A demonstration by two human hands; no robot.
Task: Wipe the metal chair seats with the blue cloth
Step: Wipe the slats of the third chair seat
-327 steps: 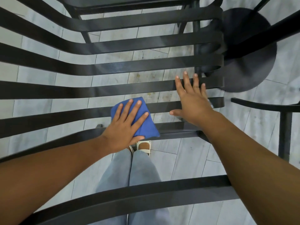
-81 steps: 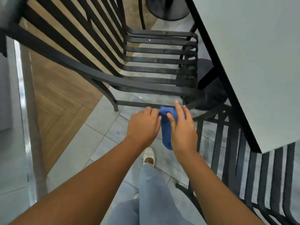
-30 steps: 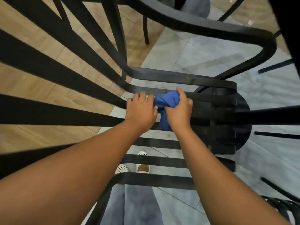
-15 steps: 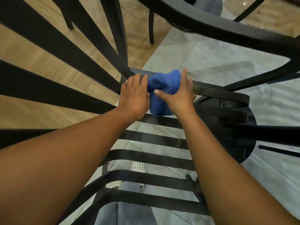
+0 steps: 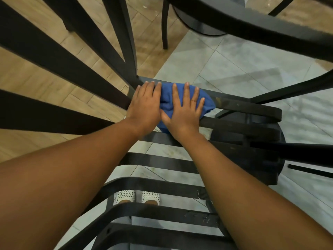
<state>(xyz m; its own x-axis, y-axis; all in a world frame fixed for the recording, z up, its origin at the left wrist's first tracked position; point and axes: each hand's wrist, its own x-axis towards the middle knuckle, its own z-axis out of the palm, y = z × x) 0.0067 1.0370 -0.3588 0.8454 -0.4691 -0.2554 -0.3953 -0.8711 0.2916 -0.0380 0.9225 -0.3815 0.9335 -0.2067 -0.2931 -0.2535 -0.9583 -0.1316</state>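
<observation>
Both hands have flattened out since half a second ago, when they bunched the blue cloth between them; now the cloth is spread on the rear slats of the metal chair seat, close to where the backrest bars meet it. The right hand lies palm down on the cloth with its fingers straight and spread, pressing it onto the slat, so its grip is loose and flat, not curled round anything. The left hand lies just beside it, thumbs nearly touching, fingers straight and together, resting on the slat at the cloth's left edge; its grip is likewise flat and relaxed. Part of the cloth hangs down between 2 slats below the right palm.

Through the gaps in the seat show 2 white dotted shoes and grey floor tiles. Left of the tiles runs a wooden floor. A round dark base sits under the seat's right side, and a curved armrest crosses the upper right.
</observation>
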